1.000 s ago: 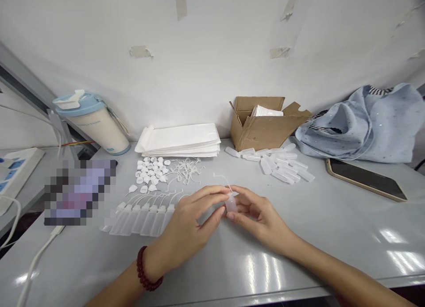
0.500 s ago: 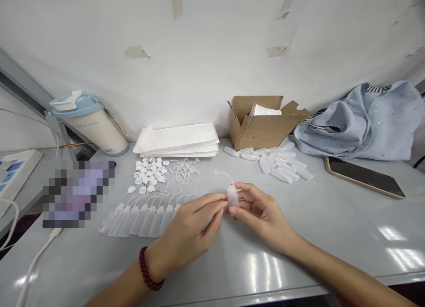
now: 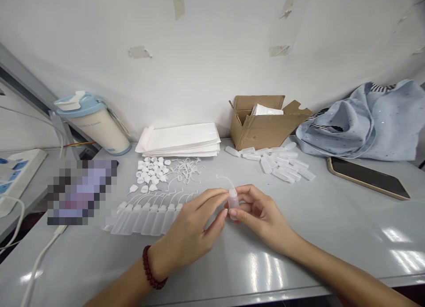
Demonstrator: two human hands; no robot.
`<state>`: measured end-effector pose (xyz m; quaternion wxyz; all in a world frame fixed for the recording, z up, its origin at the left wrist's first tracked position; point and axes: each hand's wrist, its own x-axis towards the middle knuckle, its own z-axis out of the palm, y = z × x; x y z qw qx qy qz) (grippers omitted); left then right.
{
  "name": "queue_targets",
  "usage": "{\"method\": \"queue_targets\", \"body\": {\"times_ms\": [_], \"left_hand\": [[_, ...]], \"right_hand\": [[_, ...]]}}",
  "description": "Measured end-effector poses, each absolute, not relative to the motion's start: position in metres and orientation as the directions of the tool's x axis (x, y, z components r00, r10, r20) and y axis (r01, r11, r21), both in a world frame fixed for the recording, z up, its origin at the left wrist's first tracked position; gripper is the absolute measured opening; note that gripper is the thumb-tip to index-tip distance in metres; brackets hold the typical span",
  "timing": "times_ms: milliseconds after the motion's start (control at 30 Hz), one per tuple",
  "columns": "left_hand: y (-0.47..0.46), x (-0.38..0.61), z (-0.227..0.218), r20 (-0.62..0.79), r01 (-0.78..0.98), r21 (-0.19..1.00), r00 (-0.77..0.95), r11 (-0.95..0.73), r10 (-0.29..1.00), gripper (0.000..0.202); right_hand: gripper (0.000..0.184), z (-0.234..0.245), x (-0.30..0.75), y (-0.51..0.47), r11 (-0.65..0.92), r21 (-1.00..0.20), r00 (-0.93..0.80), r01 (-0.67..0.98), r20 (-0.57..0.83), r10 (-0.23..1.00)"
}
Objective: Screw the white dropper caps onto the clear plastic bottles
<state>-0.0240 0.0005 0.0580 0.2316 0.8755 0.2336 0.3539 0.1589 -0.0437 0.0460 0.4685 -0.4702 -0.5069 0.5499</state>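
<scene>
While my right hand (image 3: 264,212) clamps its fingers around a small bottle (image 3: 234,202) at mid-table, my left hand (image 3: 195,220) touches the bottle's neck, thumb held apart. More bottles (image 3: 149,220) lie leftward.

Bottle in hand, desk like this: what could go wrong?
The small bottle could slip: the right hand appears to grip it with fingers and thumb.
The left hand is close to the row of bottles and might knock it.
Loose caps behind that row could scatter if bumped.
</scene>
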Motion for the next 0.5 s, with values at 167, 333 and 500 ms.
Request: {"method": "queue_targets", "body": {"times_ms": [167, 333, 500], "left_hand": [[0.0037, -0.0258, 0.0598, 0.501, 0.270, 0.551, 0.650, -0.790, 0.572, 0.027], [0.0040, -0.0263, 0.0584, 0.541, 0.292, 0.395, 0.692, -0.871, 0.478, 0.025], [0.0020, -0.0237, 0.0568, 0.519, 0.268, 0.328, 0.750, -0.906, 0.410, 0.039]], "right_hand": [[0.028, 0.0478, 0.1566, -0.0454, -0.096, -0.992, -0.174, -0.076, -0.081, 0.981], [0.021, 0.0478, 0.1558, -0.0445, -0.084, -0.994, -0.193, -0.077, -0.067, 0.979], [0.022, 0.0450, 0.1567, -0.0424, -0.108, -0.990, -0.177, -0.091, -0.091, 0.980]]}}
